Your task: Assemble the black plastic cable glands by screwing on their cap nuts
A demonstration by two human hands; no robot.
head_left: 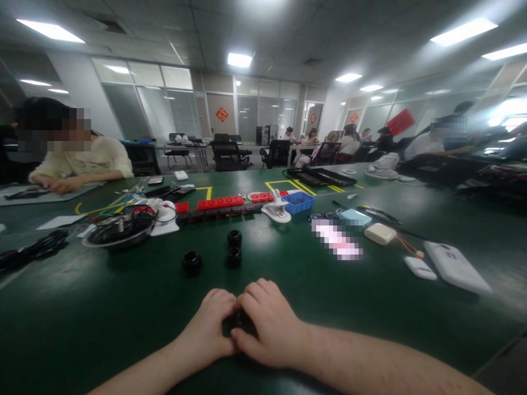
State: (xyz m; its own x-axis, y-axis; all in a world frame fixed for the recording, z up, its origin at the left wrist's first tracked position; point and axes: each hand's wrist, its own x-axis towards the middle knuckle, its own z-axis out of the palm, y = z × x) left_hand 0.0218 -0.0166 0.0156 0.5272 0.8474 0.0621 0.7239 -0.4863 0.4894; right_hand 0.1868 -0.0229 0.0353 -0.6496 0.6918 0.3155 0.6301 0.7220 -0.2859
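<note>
My left hand and my right hand meet low in the middle of the view, over the green table. Between them is a small black part, mostly covered by the fingers of both hands, so its full shape is hidden. Both hands are curled around it. Just beyond them stand three short, glossy black round pieces: one with an open top on the left, and a pair made of a rear piece and a front piece close together.
A metal bowl of dark parts stands left. Red sockets run in a row, with a white clamp and blue basket beside them. A power bank and cables lie right. A co-worker sits at left.
</note>
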